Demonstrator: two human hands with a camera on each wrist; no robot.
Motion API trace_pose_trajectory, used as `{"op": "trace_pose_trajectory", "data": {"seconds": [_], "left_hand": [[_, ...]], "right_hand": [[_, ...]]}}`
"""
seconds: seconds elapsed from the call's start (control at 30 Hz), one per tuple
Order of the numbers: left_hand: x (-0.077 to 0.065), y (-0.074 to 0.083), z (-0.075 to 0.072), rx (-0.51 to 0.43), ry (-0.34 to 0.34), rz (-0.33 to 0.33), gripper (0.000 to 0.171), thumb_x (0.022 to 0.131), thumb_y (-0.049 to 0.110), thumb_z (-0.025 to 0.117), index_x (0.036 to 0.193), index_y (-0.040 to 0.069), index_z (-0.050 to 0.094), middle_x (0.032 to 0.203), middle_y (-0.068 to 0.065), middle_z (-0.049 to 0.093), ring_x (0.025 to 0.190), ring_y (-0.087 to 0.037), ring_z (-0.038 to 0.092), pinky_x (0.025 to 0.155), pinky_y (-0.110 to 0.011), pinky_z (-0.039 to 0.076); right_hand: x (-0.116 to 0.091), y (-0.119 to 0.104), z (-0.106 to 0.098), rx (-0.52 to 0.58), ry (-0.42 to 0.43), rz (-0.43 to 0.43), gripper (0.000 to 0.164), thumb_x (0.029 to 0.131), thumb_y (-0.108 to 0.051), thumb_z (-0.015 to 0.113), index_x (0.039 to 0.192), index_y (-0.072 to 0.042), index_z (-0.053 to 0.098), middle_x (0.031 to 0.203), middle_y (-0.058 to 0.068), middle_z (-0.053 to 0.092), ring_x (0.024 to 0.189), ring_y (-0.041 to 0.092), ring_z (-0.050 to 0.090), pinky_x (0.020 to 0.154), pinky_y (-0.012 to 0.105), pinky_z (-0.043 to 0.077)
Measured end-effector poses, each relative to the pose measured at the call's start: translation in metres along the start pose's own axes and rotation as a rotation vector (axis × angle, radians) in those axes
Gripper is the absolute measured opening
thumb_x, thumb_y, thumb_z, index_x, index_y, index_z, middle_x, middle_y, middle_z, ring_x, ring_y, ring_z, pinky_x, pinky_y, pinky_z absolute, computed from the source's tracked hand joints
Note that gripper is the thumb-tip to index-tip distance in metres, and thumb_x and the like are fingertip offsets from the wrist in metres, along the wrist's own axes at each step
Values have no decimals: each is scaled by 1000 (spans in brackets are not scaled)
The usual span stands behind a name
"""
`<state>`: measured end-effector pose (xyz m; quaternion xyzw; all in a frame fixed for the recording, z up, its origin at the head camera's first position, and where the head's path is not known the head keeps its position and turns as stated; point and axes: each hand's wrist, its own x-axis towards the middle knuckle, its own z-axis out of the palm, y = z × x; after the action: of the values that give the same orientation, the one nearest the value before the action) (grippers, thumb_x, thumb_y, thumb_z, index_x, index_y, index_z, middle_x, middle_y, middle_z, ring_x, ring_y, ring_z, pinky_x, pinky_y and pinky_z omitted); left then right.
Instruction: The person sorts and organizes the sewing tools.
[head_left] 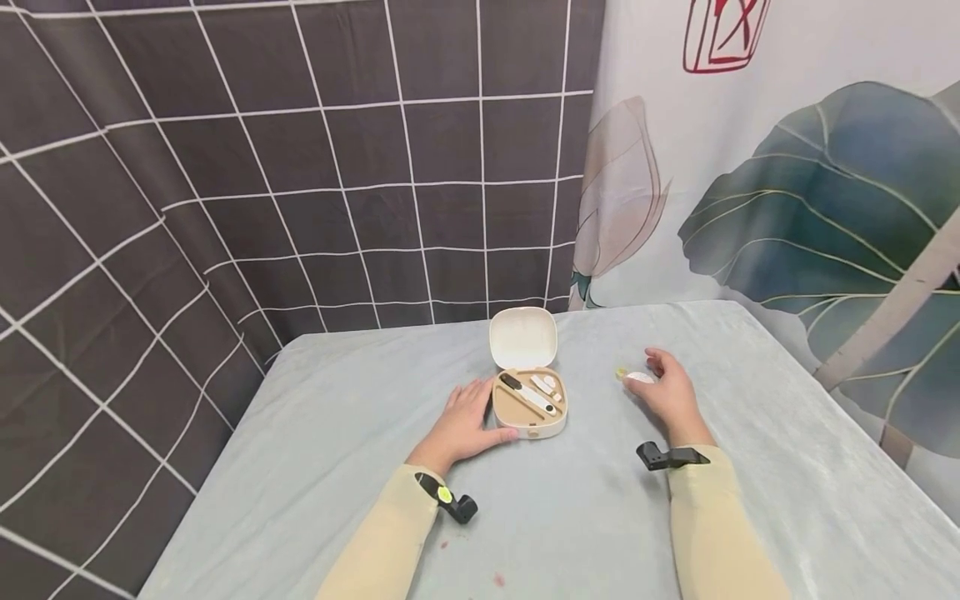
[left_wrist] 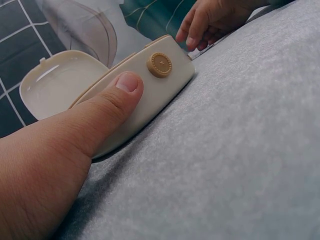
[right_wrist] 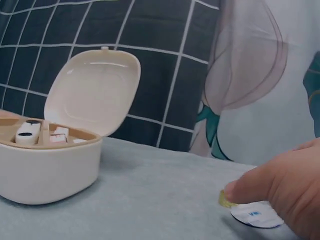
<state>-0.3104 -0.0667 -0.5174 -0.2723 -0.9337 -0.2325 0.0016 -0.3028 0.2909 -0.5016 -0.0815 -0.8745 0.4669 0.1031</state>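
A small cream case point(head_left: 551, 428) stands on the cloth with its lid point(head_left: 522, 337) tipped back. In its tan tray lie a slim white tool with a black end point(head_left: 528, 393) and small white pieces point(head_left: 547, 385). My left hand point(head_left: 461, 425) rests against the case, fingers straight along its left side. The left thumb lies across the front wall beside a round tan button point(left_wrist: 160, 65). To the right, my right hand point(head_left: 670, 398) is over a white disc point(right_wrist: 256, 215) with blue print. Its thumb overlaps a small yellow piece point(right_wrist: 226, 198) in the right wrist view.
A pale grey-blue cloth point(head_left: 315, 450) covers the table. Behind it hangs a dark curtain with a white grid point(head_left: 345, 150), beside a white curtain with leaf prints point(head_left: 810, 200). Each wrist wears a black camera mount point(head_left: 671, 457).
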Motion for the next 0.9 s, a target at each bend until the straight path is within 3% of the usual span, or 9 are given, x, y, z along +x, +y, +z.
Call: {"op": "trace_pose_trajectory", "data": {"seconds": [0.27,0.9], "left_hand": [[-2,-3,0,13,-8,-17,108,83,73,65,163,16,20,163,-8,33,151,-33,26,124,-53,10],[1,-1,1,7,-9,-9,106,84,72,64,163,16,20,162,-10,34,151,-33,26,123,-55,11]], "right_hand": [[-1,13,-1,-62,-107,-59,89,84,-11,80,153,5,27,147,33,43,139,51,36,114,63,28],[2,10,-1,-209,-75,-15,81,88,-16,74,151,7,29,142,28,52,135,51,36,113,64,26]]}}
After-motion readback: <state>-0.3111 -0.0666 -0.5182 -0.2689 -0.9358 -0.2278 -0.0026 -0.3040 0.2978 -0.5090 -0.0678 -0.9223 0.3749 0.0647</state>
